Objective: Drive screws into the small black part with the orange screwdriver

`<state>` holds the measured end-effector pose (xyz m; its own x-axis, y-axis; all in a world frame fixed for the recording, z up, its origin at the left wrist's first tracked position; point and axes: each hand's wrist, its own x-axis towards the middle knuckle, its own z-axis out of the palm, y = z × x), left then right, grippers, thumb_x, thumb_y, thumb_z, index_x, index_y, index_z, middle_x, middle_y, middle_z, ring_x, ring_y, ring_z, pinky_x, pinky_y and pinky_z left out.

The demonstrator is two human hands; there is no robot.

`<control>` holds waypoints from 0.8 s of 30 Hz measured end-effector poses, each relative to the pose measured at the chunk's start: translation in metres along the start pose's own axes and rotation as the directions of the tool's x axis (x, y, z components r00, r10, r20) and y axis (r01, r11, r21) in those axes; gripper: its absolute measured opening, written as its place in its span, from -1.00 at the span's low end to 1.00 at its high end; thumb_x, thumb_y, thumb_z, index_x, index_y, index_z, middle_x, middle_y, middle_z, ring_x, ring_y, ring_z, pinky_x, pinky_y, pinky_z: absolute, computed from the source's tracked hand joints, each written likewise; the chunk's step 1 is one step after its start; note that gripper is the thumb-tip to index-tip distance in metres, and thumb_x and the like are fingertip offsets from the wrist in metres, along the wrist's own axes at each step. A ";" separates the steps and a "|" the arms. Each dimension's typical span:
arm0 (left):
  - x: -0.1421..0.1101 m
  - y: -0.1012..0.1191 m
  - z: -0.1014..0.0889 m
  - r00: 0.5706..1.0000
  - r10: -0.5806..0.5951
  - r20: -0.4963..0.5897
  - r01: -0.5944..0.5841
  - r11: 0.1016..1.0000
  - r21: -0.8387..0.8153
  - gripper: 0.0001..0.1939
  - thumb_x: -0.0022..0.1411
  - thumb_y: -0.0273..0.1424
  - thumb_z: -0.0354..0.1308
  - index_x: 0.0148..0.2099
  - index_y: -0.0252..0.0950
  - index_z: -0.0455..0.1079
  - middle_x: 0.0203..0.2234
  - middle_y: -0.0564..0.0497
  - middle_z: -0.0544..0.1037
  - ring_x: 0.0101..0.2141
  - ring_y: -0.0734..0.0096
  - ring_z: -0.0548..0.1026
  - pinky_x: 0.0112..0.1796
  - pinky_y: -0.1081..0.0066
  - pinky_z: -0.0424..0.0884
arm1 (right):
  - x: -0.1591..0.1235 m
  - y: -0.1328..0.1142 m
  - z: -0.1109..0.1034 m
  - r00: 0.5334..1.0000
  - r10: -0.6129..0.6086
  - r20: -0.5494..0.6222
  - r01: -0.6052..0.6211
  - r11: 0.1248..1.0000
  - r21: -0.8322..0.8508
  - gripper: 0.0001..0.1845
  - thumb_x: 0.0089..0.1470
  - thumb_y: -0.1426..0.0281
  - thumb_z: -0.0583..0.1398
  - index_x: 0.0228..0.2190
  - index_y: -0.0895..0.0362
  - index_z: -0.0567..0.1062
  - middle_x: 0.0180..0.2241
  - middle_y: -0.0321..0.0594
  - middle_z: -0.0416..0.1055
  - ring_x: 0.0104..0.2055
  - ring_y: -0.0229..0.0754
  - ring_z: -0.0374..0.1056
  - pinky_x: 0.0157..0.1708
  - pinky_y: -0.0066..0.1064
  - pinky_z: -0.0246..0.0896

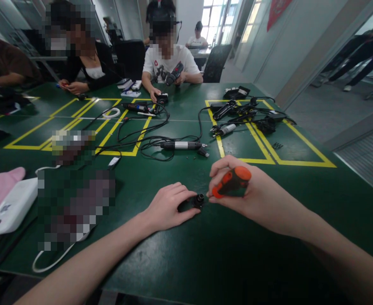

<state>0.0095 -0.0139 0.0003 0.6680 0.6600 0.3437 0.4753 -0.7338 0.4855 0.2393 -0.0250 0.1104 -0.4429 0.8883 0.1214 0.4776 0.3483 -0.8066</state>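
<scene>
Black cylindrical fitting [199,201] sits pinched between thumb and fingers of the left hand [169,205], apparently for steadiness; just right of that grip, the right hand [261,201] wraps an orange-handled screwdriver [232,182], probably for control.

Upper centre: I note a co-worker in a white shirt [185,59] holding a dark drill [174,74]. Mid-frame: a corded tool [180,145] with a pale band. Left edge: pink cloth [0,186], touching a white case [13,207].

Orange-and-dark handled tool [232,182], aslant, just right of a small black cylindrical part [199,200], round end upward
</scene>
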 end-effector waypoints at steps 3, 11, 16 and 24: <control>0.000 -0.001 0.000 0.999 0.016 -0.033 -0.016 1.000 -0.012 -0.58 0.36 -0.18 0.27 0.11 -0.36 0.50 -0.25 -0.12 0.64 -0.28 0.20 0.55 -0.28 0.27 0.46 | 0.000 -0.001 -0.001 0.998 0.050 0.030 -0.052 0.997 0.061 -0.65 0.01 0.49 0.35 -0.15 0.03 0.42 -0.24 -0.26 0.63 -0.26 -0.11 0.62 -0.18 -0.31 0.57; -0.001 0.007 -0.021 0.958 -0.044 -0.283 -0.027 0.970 -0.242 -0.45 0.33 -0.18 0.26 0.29 -0.28 0.41 -0.06 -0.18 0.60 -0.12 0.17 0.54 -0.12 0.21 0.49 | 0.006 0.003 0.001 0.991 0.077 0.113 -0.107 0.952 0.288 -0.69 0.06 0.34 0.36 -0.16 0.07 0.43 -0.26 -0.20 0.66 -0.15 0.00 0.65 -0.09 -0.22 0.55; 0.015 0.030 -0.052 0.925 -0.051 -0.376 -0.147 0.866 -0.478 -0.47 0.46 -0.18 0.18 0.40 -0.15 0.33 0.11 -0.15 0.59 0.01 0.17 0.54 -0.04 0.26 0.45 | 0.008 0.009 0.003 0.986 0.040 0.160 -0.093 0.935 0.341 -0.67 0.10 0.37 0.33 -0.10 0.09 0.42 -0.28 -0.21 0.68 -0.16 -0.01 0.65 -0.04 -0.17 0.53; 0.059 0.067 -0.090 0.991 -0.093 -0.093 0.016 0.788 -0.615 -0.65 0.50 -0.31 0.11 0.20 -0.26 0.54 -0.03 -0.12 0.66 -0.16 0.29 0.61 -0.19 0.41 0.49 | 0.014 0.016 0.002 0.972 -0.053 0.227 -0.022 0.950 0.312 -0.81 0.12 0.36 0.33 -0.21 0.13 0.53 -0.22 -0.16 0.67 -0.11 0.00 0.63 0.01 -0.14 0.50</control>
<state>0.0290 -0.0103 0.1258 0.5647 0.7373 0.3710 0.0328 -0.4692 0.8825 0.2390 -0.0081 0.0980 -0.6283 0.7774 0.0288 0.2267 0.2183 -0.9492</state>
